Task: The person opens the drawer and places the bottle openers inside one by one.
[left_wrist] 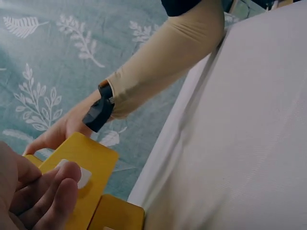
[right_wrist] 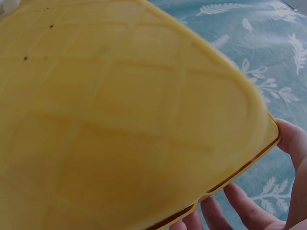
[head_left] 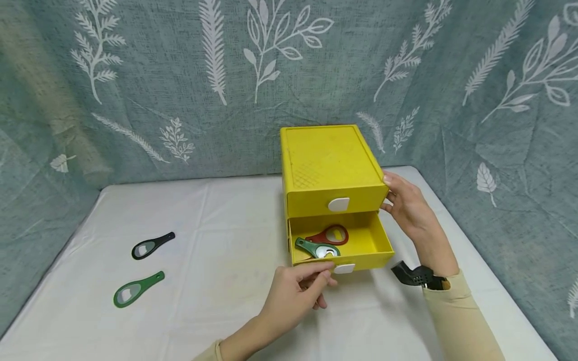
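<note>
A yellow two-drawer box [head_left: 331,155] stands on the table, its upper drawer [head_left: 307,204] closed and its lower drawer [head_left: 368,261] pulled out. Inside the lower one lie a red bottle opener [head_left: 321,237] and a green bottle opener [head_left: 311,246], the green overlapping the red. My left hand [head_left: 291,293] pinches the front of that drawer at the left end of its white handle [head_left: 344,268]. With thumb and fingers, my right hand [head_left: 408,205] grips the box's right side near the upper front corner; the right wrist view shows the thumb [right_wrist: 290,136] at the edge.
Out on the left of the white-covered table [head_left: 226,240] lie a black bottle opener [head_left: 152,245] and another green bottle opener [head_left: 138,289]. A leaf-patterned curtain [head_left: 180,90] hangs close behind the box and along both sides.
</note>
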Demonstrator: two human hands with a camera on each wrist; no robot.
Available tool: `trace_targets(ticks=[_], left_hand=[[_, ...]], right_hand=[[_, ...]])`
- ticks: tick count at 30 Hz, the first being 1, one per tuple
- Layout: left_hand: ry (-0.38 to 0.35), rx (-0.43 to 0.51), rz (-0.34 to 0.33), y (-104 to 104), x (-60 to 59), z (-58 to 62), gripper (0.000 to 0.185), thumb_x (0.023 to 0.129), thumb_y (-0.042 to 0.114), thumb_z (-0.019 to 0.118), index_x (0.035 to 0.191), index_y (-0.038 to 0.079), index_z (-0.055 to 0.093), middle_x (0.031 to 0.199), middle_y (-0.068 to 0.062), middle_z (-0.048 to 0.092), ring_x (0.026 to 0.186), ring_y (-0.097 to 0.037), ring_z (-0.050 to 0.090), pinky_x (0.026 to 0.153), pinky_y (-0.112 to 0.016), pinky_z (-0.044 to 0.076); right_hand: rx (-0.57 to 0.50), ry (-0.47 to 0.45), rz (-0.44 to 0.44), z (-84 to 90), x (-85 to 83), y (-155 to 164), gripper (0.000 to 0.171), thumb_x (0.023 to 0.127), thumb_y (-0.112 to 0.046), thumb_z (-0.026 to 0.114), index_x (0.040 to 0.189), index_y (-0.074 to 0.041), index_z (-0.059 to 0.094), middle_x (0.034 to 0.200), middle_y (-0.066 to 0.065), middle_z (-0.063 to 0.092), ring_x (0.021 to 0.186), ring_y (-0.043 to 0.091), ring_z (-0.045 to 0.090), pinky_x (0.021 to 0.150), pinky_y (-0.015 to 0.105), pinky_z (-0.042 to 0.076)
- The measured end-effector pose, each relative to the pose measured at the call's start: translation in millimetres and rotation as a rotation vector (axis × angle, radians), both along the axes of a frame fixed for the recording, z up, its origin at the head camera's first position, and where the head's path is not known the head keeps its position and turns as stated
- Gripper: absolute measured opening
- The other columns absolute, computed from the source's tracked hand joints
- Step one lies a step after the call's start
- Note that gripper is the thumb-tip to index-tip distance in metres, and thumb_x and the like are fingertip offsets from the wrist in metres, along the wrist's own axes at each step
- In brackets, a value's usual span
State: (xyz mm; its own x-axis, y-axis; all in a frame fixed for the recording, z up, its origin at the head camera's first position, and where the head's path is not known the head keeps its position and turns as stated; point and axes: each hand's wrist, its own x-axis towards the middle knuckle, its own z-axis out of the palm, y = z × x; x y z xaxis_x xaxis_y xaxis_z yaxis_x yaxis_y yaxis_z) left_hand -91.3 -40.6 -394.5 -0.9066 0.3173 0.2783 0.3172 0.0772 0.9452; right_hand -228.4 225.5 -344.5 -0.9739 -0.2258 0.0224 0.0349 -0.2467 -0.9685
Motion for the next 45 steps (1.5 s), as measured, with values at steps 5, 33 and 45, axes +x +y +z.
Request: trace_targets(ticks=[5,33,45], left_hand=[[-0.016,0.011,0.023,1,-1.9,-7.5,0.021,0.097,0.003,0.062,0.115,0.008,0.073,0.087,0.000,0.073,0.050,-0.014,0.064,0.049,-0.033,0.055],[-0.003,0.106,0.074,-1,-9.6,-16.4,0.021,0.088,-0.002,0.073,0.108,0.003,0.075,0.090,-0.006,0.074,0.053,-0.025,0.066,0.048,-0.024,0.052],[-0.003,0.248,0.195,16,-12.5,-32.4,0.013,0.083,0.011,0.082,0.095,0.008,0.079,0.079,-0.004,0.073,0.039,-0.021,0.054,0.039,-0.025,0.047]], right_hand=[[-0.006,0.001,0.010,1.2,-0.7,-1,0.031,0.102,-0.027,0.056,0.129,-0.012,0.061,0.121,0.002,0.060,0.108,0.021,0.052,0.086,0.038,0.045],[-0.018,-0.010,0.015,5.7,-4.7,-7,0.030,0.103,-0.025,0.055,0.129,-0.013,0.062,0.121,0.001,0.062,0.109,0.020,0.052,0.085,0.037,0.045],[-0.030,-0.013,0.010,0.9,1.8,-2,0.027,0.103,-0.024,0.053,0.126,-0.015,0.064,0.116,0.000,0.063,0.106,0.020,0.053,0.084,0.036,0.046]])
